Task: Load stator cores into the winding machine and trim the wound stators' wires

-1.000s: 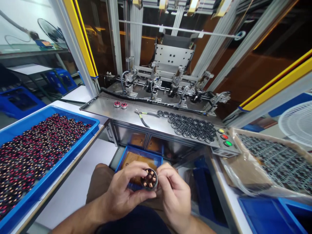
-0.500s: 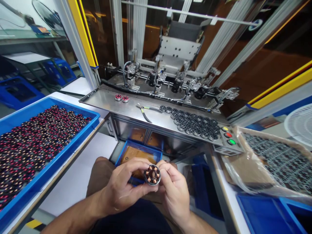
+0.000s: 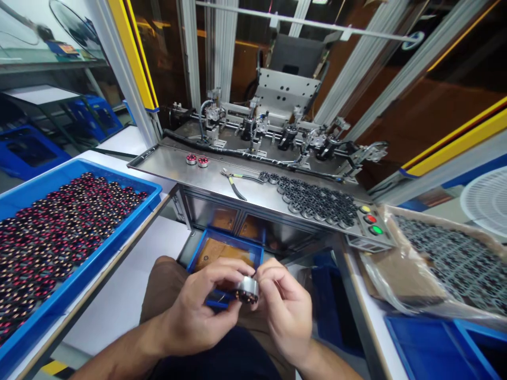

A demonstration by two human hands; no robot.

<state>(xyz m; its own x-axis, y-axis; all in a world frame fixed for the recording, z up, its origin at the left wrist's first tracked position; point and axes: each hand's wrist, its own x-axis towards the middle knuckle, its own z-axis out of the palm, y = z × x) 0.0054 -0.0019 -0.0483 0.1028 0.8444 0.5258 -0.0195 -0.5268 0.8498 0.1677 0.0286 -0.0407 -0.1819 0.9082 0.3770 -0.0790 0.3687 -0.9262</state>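
A small motor stator (image 3: 247,287) with a shiny metal outer ring and copper windings is tilted between my hands, above my lap. Its silvery side faces up and its copper coils point down towards me. My left hand (image 3: 206,301) grips it from the left, fingers on top and thumb below. My right hand (image 3: 283,303) is closed at its right edge, thumb and forefinger pinched against it; the contact is partly hidden. Ahead on the metal ledge lie two red-and-silver stators (image 3: 197,160), cutting pliers (image 3: 236,182) with green-and-black handles, and several dark ring-shaped parts (image 3: 317,198).
A blue tray (image 3: 152,192) of wound stators stands left. Machine fixtures (image 3: 285,134) line the back beyond the ledge. A button box (image 3: 370,229) sits at the ledge's right end, beside a plastic-lined carton (image 3: 400,279) of grey parts. A blue bin (image 3: 259,258) is below.
The stator has been tipped over: its copper-wound face was turned up to me, and now its metal side shows. My right fingers have shifted slightly along its edge.
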